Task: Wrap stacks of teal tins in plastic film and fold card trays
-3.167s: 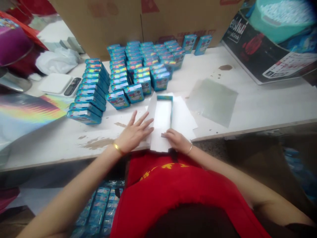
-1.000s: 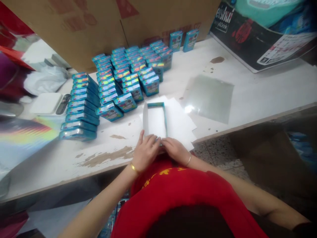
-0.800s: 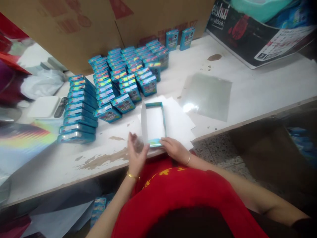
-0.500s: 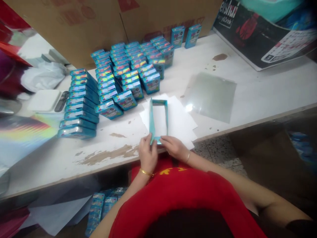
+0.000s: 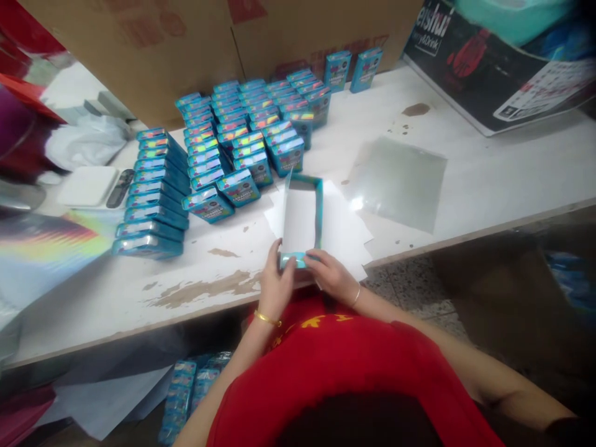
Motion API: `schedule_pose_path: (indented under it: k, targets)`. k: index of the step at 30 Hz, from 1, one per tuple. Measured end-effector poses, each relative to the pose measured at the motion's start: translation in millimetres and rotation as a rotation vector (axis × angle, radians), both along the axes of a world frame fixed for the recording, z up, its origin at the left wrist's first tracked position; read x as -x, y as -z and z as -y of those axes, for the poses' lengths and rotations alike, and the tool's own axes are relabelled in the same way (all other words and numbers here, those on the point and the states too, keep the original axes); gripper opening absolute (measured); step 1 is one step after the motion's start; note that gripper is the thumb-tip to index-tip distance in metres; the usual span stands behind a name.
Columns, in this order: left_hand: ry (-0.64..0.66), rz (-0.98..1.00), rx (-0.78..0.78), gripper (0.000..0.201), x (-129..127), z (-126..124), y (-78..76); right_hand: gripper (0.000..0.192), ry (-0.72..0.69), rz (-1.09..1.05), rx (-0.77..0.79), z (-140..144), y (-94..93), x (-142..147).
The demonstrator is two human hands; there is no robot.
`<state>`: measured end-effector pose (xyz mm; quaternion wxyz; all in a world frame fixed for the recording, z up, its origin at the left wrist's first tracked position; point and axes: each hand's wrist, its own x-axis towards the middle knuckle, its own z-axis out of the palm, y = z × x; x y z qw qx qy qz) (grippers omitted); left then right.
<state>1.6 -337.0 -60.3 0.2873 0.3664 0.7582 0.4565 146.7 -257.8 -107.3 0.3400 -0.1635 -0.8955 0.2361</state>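
Observation:
Near the table's front edge I hold a teal open-frame carton (image 5: 319, 211), white on the inside of its left wall. My left hand (image 5: 278, 277) grips its near left corner, the thumb against the near end and the fingers on the outer side. My right hand (image 5: 331, 274) pinches the near end of the carton on the right. Under it lie several white sheets (image 5: 344, 223), fanned out on the table. Rows of small blue boxes (image 5: 251, 118) stand just beyond the carton.
On the white table (image 5: 488, 180) lies a clear plastic sheet (image 5: 400, 180). A black printed box (image 5: 493, 74) stands at the back right, a large cardboard box (image 5: 186, 56) behind the rows. At left are a white scale (image 5: 88, 186) and a plastic bag (image 5: 86, 143).
The carton's frame has opened wider, its left wall now showing its white inner face. My left fingers have shifted up along the outer side; my right hand keeps nearly the same place.

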Motion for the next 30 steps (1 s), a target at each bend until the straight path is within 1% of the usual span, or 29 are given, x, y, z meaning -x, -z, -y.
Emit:
schedule_pose_path:
  k: [2,4,6,7,8,9,11,12,14,15,17,21,24,27,30]
  targets:
    - [-0.031,0.114,-0.084,0.049,-2.3,-1.2,-7.9,0.038,0.019,-0.04,0.033,0.9,-10.3,3.2]
    - [-0.121,0.186,-0.179,0.051,-5.6,-2.1,-16.5,0.048,0.131,-0.106,0.133,2.9,-25.3,9.2]
    - [-0.24,0.198,-0.244,0.047,-9.6,-2.5,-24.8,0.068,0.295,-0.208,0.345,5.2,-42.0,17.5]
    - [-0.285,0.192,-0.259,0.042,-11.7,-2.6,-28.4,0.074,0.338,-0.26,0.486,6.2,-50.1,22.0]
    - [-0.315,0.188,-0.266,0.038,-13.7,-2.7,-31.5,0.072,0.332,-0.301,0.642,7.0,-57.6,26.5]
    - [-0.329,0.189,-0.272,0.034,-15.7,-2.8,-34.0,0.065,0.279,-0.326,0.796,7.6,-64.5,30.8]
    - [-0.34,0.206,-0.293,0.031,-19.2,-3.8,-37.2,0.043,0.109,-0.361,1.054,8.5,-76.5,38.2]
    - [-0.361,0.213,-0.31,0.03,-20.8,-4.6,-37.9,0.034,0.037,-0.384,1.151,9.1,-81.7,41.1]
    - [-0.435,0.224,-0.338,0.03,-23.2,-6.7,-38.7,0.028,-0.035,-0.445,1.275,10.9,-90.7,45.3]
    - [-0.465,0.229,-0.344,0.03,-24.1,-7.7,-39.1,0.027,-0.047,-0.474,1.309,12.2,-94.3,46.6]
    - [-0.473,0.236,-0.333,0.029,-25.1,-9.4,-40.5,0.028,-0.049,-0.514,1.346,15.2,-99.7,48.3]
    - [-0.405,0.217,-0.311,0.022,-25.5,-10.2,-46.0,0.023,0.01,-0.561,1.375,20.7,-104.1,48.6]
    - [-0.392,0.215,-0.341,0.022,-26.0,-9.9,-47.7,0.02,0.041,-0.559,1.376,22.5,-106.0,47.5]
    - [-0.428,0.232,-0.415,0.02,-27.5,-10.1,-44.5,0.021,0.047,-0.548,1.396,22.6,-109.4,47.1]
    - [-0.438,0.184,-0.424,0.019,-28.0,-10.0,-38.7,0.022,0.101,-0.561,1.437,21.8,-112.8,48.6]
